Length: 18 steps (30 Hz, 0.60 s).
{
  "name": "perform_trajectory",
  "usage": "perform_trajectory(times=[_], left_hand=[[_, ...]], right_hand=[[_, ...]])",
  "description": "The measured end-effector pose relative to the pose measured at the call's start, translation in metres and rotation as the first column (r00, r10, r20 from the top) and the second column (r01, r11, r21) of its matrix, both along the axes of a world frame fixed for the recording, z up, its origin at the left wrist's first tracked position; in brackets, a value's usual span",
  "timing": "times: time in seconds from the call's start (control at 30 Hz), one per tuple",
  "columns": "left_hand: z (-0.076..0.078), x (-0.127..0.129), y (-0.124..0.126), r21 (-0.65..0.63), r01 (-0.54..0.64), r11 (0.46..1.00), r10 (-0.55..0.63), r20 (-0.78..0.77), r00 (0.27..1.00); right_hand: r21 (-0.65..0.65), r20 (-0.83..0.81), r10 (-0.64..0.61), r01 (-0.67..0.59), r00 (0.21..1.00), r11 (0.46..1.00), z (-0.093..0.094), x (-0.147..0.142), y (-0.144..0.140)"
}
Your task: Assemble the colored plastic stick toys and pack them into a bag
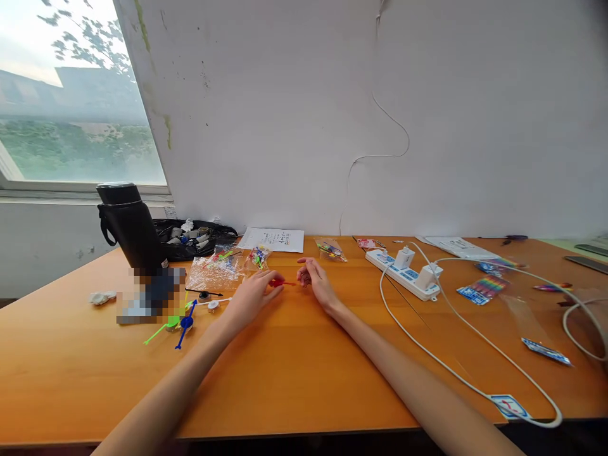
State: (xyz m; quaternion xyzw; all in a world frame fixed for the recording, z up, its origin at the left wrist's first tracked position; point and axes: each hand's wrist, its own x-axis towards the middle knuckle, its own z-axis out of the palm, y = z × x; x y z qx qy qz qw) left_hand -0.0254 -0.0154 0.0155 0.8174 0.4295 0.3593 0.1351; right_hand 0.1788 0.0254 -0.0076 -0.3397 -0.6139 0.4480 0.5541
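the left hand [256, 292] looks to be pinching the thick part of a small red arrow piece [276, 284] between its thumb and fingers, maybe because the fat middle is easier to hold than the thin stick. the piece is between the two hands, low over the table [304, 373]. the right hand [317, 285] has bent fingers right by the thin end, perhaps to help keep it steady, but i cannot tell if it is holding it or just near. four more arrow pieces, a blue one [187, 323], a green one [172, 322], a white one [213, 306] and a black one [204, 295], lie together left of the left hand, probably so they are out of the way but easy to reach. the power strip [403, 277] sits off to the right, likely so its plugs stay away from the hands.
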Motion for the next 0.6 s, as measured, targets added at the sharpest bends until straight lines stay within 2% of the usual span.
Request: perform_trajectory(times=[0.17,0.27,0.33,0.43,0.6], left_hand=[[0.009,-0.059,-0.036,0.023,-0.173,0.985,0.174,-0.205,0.963],[0.004,-0.095,-0.049,0.01,-0.279,0.96,0.27,-0.294,0.917],[0.0,-0.111,-0.053,-0.006,-0.313,0.95,0.292,-0.344,0.892],[-0.004,-0.123,-0.056,-0.021,-0.319,0.948,0.284,-0.402,0.871],[-0.004,-0.122,-0.06,0.007,-0.336,0.942,0.303,-0.456,0.837]], right_hand=[[-0.029,-0.001,0.039,-0.039,0.999,0.999,-0.004,0.002,0.004],[-0.021,0.012,0.064,-0.064,0.998,0.998,-0.006,0.0,0.003],[-0.018,0.025,0.071,-0.071,0.997,0.997,-0.006,0.0,0.003],[-0.01,0.043,0.068,-0.067,0.997,0.998,-0.005,-0.001,0.002],[0.003,0.065,0.062,-0.062,0.996,0.998,-0.005,0.0,0.002]])
